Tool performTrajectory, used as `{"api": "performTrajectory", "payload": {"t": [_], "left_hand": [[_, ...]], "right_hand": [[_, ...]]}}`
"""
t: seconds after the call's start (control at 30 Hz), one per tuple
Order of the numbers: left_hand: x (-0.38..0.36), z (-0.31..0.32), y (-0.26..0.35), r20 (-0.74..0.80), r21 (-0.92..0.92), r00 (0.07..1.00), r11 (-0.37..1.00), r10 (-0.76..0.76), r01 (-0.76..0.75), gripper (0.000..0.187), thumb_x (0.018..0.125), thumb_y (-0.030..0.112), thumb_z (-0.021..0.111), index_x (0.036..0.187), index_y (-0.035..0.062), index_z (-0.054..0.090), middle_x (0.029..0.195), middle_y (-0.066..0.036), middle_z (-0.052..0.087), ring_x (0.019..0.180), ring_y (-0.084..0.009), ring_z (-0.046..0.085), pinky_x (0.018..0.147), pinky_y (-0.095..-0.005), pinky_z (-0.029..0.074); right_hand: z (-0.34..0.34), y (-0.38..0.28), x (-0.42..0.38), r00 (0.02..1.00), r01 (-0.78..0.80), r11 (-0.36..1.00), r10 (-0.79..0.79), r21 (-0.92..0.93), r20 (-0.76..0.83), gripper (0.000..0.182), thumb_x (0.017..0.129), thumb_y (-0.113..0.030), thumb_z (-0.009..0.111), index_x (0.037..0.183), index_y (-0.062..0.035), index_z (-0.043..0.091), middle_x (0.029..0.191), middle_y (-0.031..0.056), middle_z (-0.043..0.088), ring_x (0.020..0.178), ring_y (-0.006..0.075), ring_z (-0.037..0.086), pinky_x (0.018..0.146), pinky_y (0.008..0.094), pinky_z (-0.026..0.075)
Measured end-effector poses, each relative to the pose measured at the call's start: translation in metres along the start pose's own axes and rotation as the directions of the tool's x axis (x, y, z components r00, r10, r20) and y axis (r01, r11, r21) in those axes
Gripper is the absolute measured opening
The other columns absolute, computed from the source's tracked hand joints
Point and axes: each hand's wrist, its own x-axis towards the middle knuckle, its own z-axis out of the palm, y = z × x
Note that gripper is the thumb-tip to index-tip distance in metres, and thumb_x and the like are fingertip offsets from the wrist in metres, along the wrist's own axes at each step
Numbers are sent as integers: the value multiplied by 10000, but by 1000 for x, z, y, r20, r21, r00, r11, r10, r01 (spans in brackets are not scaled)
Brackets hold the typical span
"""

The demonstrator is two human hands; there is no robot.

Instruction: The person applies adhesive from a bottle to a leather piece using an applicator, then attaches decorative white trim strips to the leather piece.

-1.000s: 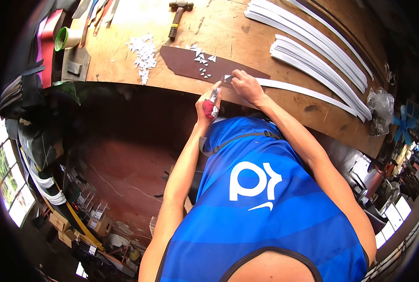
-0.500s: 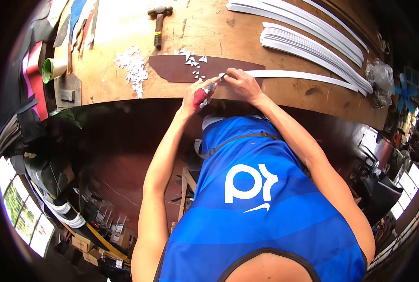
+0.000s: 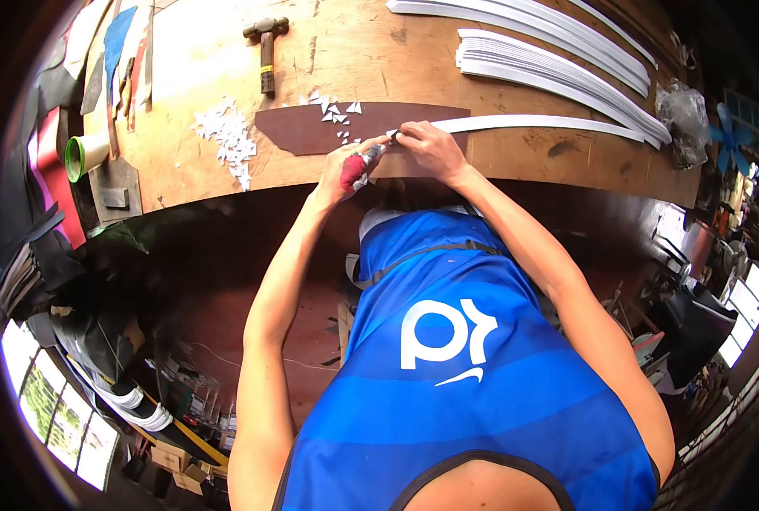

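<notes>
My left hand (image 3: 345,168) is closed around a red-and-grey wrapped thing (image 3: 355,173), whose exact kind I cannot make out. Its fingertips meet those of my right hand (image 3: 433,149) at the front of the table. My right hand pinches the near end of a long white strip (image 3: 524,123), which runs off to the right. A small dark bit shows between the two hands. Beneath them lies a brown flat sheet (image 3: 298,129), with several small white triangular scraps (image 3: 333,109) on it.
A pile of white scraps (image 3: 229,145) lies left of the sheet, and a hammer (image 3: 266,55) lies behind. Bundles of white strips (image 3: 532,68) fill the back right, near a clear plastic bag (image 3: 684,119). A green-rimmed roll (image 3: 75,159) rests at the left edge.
The view has tilted a little, so the table things sit slightly further left. Both hands stay together at the strip's end, with only small finger movement.
</notes>
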Motion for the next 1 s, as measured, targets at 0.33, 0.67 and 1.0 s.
{"api": "performTrajectory", "payload": {"t": [0.33,0.67,1.0], "left_hand": [[4,-1,-7,75,116,997,993,4,-12,418,905,140,671,1318,187,623,858,-117,714,776,-291,695,708,-375,544],[-4,2,-13,51,153,997,986,63,-70,326,952,162,614,1276,146,643,881,-85,718,702,-243,659,685,-350,516],[-8,4,-13,53,186,997,980,59,-68,393,928,123,630,1319,164,620,870,-44,729,750,-234,681,730,-387,506]], "right_hand": [[-1,-1,1,1000,-7,1000,8,-13,30,162,809,-96,590,959,-72,645,1079,69,641,961,243,637,831,340,547],[-4,-2,3,999,-20,1000,19,21,34,185,798,-97,594,969,-67,655,1038,56,622,944,232,626,823,337,544],[-5,-1,3,999,-25,999,23,32,41,167,818,-98,597,973,-76,653,1044,58,624,955,236,627,830,335,544]]}}
